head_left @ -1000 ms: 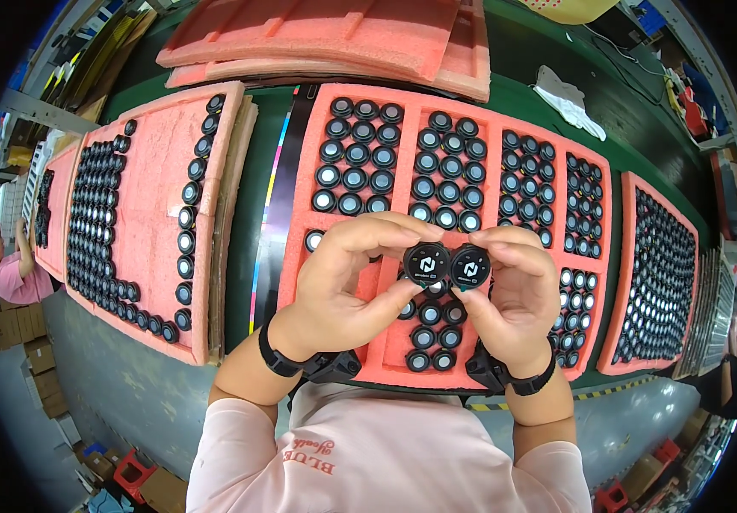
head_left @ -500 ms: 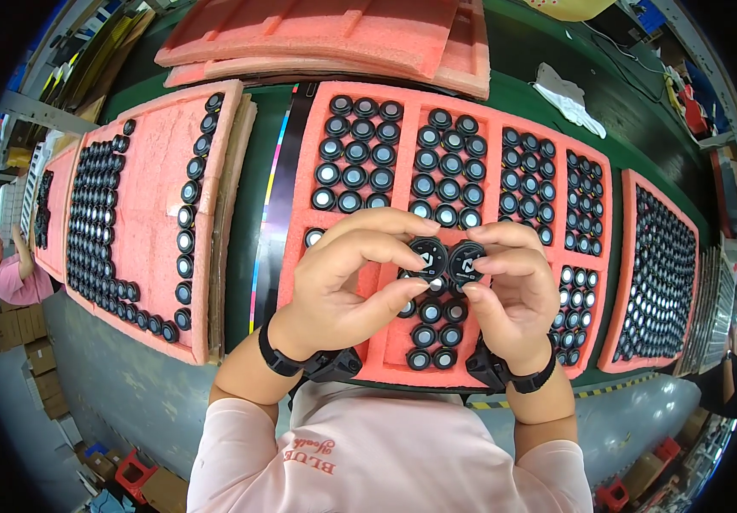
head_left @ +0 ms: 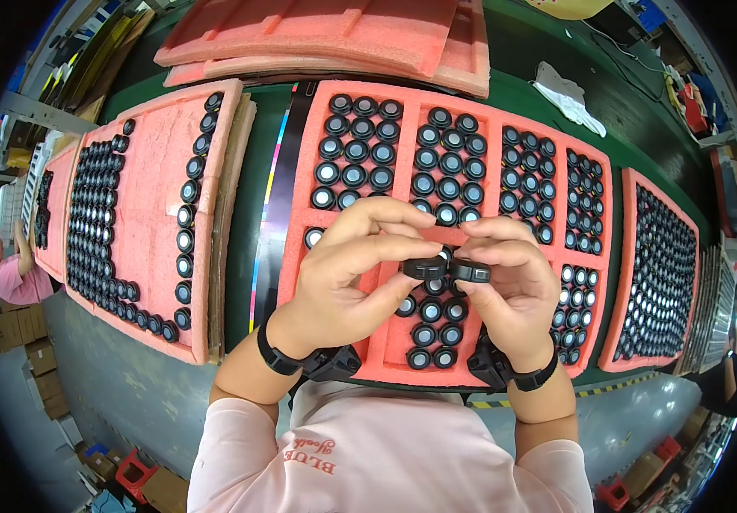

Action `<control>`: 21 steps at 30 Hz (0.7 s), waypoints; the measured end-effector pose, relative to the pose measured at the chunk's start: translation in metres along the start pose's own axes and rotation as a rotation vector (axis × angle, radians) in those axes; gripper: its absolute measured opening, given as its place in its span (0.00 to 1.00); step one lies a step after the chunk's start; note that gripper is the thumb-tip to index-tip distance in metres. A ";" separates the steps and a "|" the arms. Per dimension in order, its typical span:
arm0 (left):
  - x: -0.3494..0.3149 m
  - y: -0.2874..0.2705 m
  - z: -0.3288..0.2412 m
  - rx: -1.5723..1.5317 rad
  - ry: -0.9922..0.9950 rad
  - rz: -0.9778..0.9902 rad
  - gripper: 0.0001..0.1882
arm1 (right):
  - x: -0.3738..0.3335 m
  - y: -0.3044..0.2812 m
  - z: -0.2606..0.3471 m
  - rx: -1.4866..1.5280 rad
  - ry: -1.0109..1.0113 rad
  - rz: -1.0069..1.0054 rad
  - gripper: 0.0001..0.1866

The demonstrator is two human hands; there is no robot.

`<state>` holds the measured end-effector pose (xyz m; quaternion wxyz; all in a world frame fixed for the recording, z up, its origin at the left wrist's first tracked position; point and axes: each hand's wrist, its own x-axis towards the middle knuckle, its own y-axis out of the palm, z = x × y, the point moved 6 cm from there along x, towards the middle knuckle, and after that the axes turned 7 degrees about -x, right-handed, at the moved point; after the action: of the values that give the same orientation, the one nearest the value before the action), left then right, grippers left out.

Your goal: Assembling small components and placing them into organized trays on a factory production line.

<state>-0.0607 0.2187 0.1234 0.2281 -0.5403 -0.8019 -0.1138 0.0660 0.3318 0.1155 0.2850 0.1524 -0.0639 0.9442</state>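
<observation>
Between thumb and fingers, my left hand (head_left: 355, 274) pinches a small round black device (head_left: 425, 268), its rim edge turned up. My right hand (head_left: 509, 278) grips a matching black puck-like device (head_left: 470, 271) close beside it, also seen edge-on. Both hands are over a pink foam tray (head_left: 411, 218) divided into compartments. Rows of the same black devices with pale grey centres (head_left: 448, 189) fill its far compartments, and several more (head_left: 431, 334) lie just below my fingers. My hands hide part of the middle of the tray. A black strap with a module sits on each wrist.
To the left, another pink foam tray (head_left: 159, 197) holds devices along its sides. A third tray (head_left: 625, 350) full of them stands at right. Stacked foam sheets (head_left: 317, 38) lie at the back, near white gloves (head_left: 569, 101). A person in pink (head_left: 22, 269) works at far left.
Both devices have been tipped from showing their flat round faces to showing their thin rims. My hands stay in nearly the same place, still gripping them.
</observation>
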 end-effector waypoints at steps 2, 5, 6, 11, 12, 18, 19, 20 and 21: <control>0.001 0.000 -0.003 0.057 0.022 0.022 0.14 | -0.001 -0.001 -0.002 0.048 0.009 0.003 0.14; 0.000 0.001 0.000 0.035 0.000 0.026 0.13 | -0.001 0.000 -0.002 0.025 -0.031 0.071 0.14; -0.001 0.002 0.003 -0.019 -0.033 0.022 0.13 | -0.001 -0.001 -0.002 0.025 -0.031 0.071 0.14; -0.006 0.007 0.013 -0.308 -0.161 -0.075 0.13 | -0.004 -0.003 -0.002 -0.140 -0.036 0.030 0.14; -0.006 0.007 0.013 -0.308 -0.161 -0.075 0.13 | -0.004 -0.002 -0.001 -0.143 -0.040 0.022 0.15; -0.004 0.006 0.011 -0.365 -0.146 -0.071 0.14 | -0.001 -0.001 0.002 -0.105 -0.018 0.004 0.16; -0.003 0.006 0.009 -0.359 -0.130 -0.074 0.15 | 0.000 0.000 0.003 -0.112 -0.040 0.012 0.16; -0.003 0.006 0.009 -0.359 -0.130 -0.074 0.15 | 0.002 0.001 0.004 -0.119 -0.062 0.019 0.16; -0.003 0.006 0.009 -0.341 -0.124 -0.086 0.15 | 0.002 0.001 0.005 -0.125 -0.084 0.027 0.16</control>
<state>-0.0566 0.2223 0.1133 0.0782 -0.5423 -0.8059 -0.2244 0.0645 0.3309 0.1207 0.2783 0.1730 -0.1369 0.9348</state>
